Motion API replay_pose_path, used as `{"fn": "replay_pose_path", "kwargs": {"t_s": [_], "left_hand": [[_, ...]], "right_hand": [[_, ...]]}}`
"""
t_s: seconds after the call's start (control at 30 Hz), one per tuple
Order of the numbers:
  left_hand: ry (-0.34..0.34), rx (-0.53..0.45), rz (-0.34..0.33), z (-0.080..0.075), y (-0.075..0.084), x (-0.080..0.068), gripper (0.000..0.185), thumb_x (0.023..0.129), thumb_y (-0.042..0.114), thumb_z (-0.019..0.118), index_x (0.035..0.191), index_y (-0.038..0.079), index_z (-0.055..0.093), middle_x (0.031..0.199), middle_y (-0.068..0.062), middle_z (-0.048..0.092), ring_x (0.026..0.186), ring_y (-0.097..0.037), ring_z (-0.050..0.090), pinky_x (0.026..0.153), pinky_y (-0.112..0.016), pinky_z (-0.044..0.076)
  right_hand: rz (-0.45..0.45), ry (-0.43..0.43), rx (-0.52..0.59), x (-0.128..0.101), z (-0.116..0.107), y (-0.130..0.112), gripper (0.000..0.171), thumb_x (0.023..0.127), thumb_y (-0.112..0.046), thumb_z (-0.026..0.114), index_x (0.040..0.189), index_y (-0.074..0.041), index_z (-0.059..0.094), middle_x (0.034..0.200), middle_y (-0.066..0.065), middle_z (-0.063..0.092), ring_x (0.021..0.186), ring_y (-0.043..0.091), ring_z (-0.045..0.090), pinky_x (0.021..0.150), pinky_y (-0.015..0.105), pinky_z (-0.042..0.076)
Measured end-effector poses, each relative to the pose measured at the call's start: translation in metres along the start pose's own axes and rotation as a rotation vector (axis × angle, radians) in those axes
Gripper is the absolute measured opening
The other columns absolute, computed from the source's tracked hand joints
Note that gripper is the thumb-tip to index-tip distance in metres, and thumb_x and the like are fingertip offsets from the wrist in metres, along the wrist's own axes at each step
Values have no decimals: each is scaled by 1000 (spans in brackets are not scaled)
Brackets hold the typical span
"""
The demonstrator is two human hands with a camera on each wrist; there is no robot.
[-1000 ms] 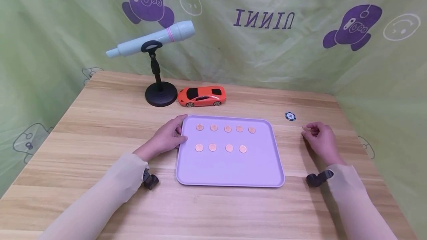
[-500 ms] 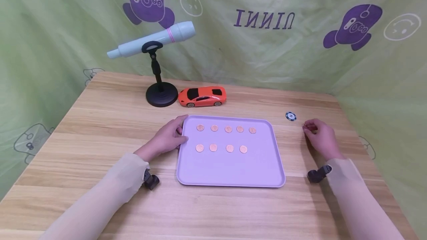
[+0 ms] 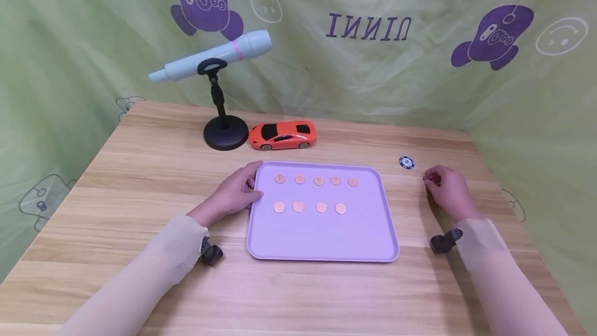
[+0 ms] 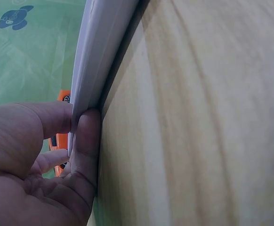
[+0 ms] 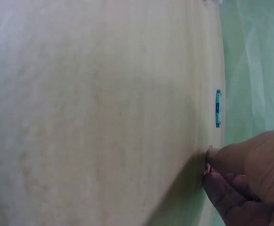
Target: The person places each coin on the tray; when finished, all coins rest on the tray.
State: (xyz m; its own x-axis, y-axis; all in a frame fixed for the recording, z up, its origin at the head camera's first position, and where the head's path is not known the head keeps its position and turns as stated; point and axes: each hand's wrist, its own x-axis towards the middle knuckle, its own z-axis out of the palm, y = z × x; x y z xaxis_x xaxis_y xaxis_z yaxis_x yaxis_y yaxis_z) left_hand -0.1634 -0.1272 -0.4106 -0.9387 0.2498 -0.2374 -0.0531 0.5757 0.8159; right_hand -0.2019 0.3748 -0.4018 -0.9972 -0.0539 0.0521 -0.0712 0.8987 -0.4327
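Observation:
A lilac tray point(image 3: 364, 240) lies on the wooden table, bearing copper coins point(image 3: 319, 181) in two rows. At its far left corner my left hand point(image 3: 233, 191) pinches the rim, thumb over the top and fingers along the outer side; the left wrist view shows this hand point(image 4: 38, 160) holding the tray edge point(image 4: 97, 56). My right hand point(image 3: 449, 191) is low over the table, right of the tray. In the right wrist view, its thumb and fingertips pinch a small reddish thing point(image 5: 208, 167), seemingly a coin, mostly hidden. A blue-and-white poker chip point(image 3: 407, 163) lies just beyond that hand.
Behind the tray stands an orange toy car point(image 3: 282, 135). Next to it, a pale blue microphone-shaped tube point(image 3: 196, 64) rests on a black stand point(image 3: 226, 133). A green printed curtain point(image 3: 368, 77) hangs behind the table.
My right hand has shifted very slightly away from me, toward the poker chip's level. The left hand, tray and coins have stayed put.

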Motion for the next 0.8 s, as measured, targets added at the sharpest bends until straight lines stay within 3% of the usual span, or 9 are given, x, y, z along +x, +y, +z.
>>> {"fn": "replay_pose_path", "kwargs": {"t_s": [0.13,0.23,0.47,0.7,0.8], "left_hand": [[0,-1,-3,0,0,0,79,98,3,66,165,8,26,110,-18,51,70,-15,58,67,-29,61],[3,1,0,0,0,0,79,98,3,66,166,8,26,110,-18,51,70,-15,58,67,-28,61],[4,1,-1,0,0,0,79,98,3,66,166,8,26,110,-18,51,70,-16,58,67,-29,61],[3,-2,1,1,0,1,79,98,3,66,165,8,26,109,-17,50,68,-15,57,65,-28,60],[5,-2,2,1,0,1,79,97,3,66,165,8,26,109,-17,51,68,-15,57,65,-28,60]], "right_hand": [[32,-74,-9,1,-3,1,31,103,-5,58,122,19,55,109,36,62,98,45,62,89,59,55],[54,-98,-9,0,-5,2,31,104,-8,58,121,17,55,107,33,61,97,42,60,83,50,55],[51,-13,34,-9,-3,-1,20,101,-9,65,112,8,68,102,25,68,90,30,62,70,18,45],[-47,78,62,-18,3,-10,23,101,-11,68,116,5,74,106,26,74,96,33,67,75,14,43],[-51,67,107,-20,5,-21,27,100,-13,70,120,4,72,106,25,74,91,23,67,73,11,46]]}}
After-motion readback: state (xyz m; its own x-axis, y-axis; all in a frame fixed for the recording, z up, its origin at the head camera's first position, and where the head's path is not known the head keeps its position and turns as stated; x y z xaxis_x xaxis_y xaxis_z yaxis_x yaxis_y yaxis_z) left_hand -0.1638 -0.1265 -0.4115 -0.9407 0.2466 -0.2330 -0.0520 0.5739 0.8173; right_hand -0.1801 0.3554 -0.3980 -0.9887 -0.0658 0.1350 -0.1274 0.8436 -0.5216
